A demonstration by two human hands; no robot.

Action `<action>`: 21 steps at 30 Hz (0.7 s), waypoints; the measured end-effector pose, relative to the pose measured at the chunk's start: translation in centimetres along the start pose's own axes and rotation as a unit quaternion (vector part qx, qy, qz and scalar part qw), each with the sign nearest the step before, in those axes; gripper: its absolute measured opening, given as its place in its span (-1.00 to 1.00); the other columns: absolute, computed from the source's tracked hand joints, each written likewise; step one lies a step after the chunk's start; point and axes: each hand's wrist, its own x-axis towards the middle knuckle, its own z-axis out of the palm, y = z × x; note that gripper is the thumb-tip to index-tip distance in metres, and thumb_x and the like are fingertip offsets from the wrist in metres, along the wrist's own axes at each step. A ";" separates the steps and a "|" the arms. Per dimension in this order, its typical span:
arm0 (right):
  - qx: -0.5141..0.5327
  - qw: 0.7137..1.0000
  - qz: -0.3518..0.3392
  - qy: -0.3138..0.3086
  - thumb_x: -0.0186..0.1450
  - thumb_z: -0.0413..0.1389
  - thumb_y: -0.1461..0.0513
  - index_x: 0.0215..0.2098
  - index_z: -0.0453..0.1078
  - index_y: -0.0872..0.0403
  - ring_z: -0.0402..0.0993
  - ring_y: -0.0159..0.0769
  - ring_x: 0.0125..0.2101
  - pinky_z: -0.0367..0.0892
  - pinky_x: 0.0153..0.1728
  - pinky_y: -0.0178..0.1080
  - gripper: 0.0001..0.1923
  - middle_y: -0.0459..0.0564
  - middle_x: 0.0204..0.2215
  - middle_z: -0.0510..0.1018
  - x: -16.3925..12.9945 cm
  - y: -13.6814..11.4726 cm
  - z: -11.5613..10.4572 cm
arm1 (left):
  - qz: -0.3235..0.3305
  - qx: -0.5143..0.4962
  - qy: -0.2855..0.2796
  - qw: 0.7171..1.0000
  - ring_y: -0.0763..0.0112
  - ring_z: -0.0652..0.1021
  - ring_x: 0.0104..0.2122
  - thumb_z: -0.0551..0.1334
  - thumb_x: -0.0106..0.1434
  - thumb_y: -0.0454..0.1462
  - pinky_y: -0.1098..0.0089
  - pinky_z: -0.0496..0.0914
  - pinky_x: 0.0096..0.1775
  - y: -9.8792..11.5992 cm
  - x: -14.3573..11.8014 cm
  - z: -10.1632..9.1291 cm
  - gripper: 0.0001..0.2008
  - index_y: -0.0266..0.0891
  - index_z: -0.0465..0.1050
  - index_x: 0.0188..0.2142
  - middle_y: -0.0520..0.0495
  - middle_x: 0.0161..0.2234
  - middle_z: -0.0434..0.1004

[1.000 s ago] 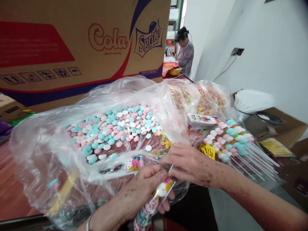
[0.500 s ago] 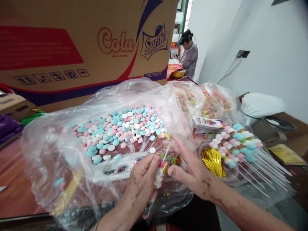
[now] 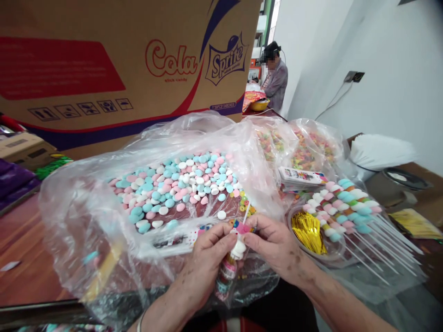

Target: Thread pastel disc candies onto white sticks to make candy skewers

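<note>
My left hand and my right hand meet at the table's front edge, both pinching a candy skewer wrapped in a small printed bag. Its white stick points up and away between my fingertips. Just behind my hands lies a big clear plastic bag spread open, with a heap of pink, blue and white marshmallow discs on it. A few coloured ring candies lie near the stick.
A bowl with gold twist ties sits right of my hands, beside finished skewers on sticks. Behind are bags of ring candy, a card pack, a large Cola/Sprite carton. Another person stands far back.
My right hand has come back from the ring candies to the skewer's top, and both hands have turned the skewer more upright, stick end up. The view shifted slightly left.
</note>
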 end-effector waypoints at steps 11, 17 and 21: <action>-0.284 0.935 -0.196 -0.083 0.38 0.03 0.31 -0.29 0.47 0.08 0.42 -0.41 -0.32 0.30 -0.22 -0.37 -0.82 -0.09 -0.38 0.51 -1.3 -0.6 -1.6 | -0.185 -0.020 -0.125 0.975 0.38 0.52 -0.69 0.23 0.09 -0.21 0.51 0.35 -0.67 0.8 -0.1 -0.3 -0.79 -0.36 0.50 -0.43 -0.19 -0.57 0.58; -0.331 0.912 -0.241 -0.021 0.39 -0.01 0.34 -0.35 0.40 0.08 0.42 -0.43 -0.37 0.31 -0.28 -0.39 -0.79 -0.11 -0.44 0.49 -1.6 0.0 -0.9 | -0.196 -0.031 -0.198 0.960 0.52 0.48 -0.67 0.27 0.22 -0.12 0.56 0.31 -0.61 0.4 -0.6 -1.3 -0.69 -0.39 0.54 -0.31 -0.10 -0.55 0.52; -0.397 0.882 -0.248 0.055 0.41 -0.02 0.33 -0.32 0.41 0.09 0.42 -0.39 -0.39 0.33 -0.33 -0.36 -0.80 -0.09 -0.43 0.50 -2.1 0.3 -0.8 | -0.174 0.002 -0.135 0.975 0.59 0.40 -0.67 0.29 0.24 -0.15 0.59 0.18 -0.63 0.4 -0.8 -1.1 -0.72 -0.32 0.45 -0.47 -0.01 -0.58 0.43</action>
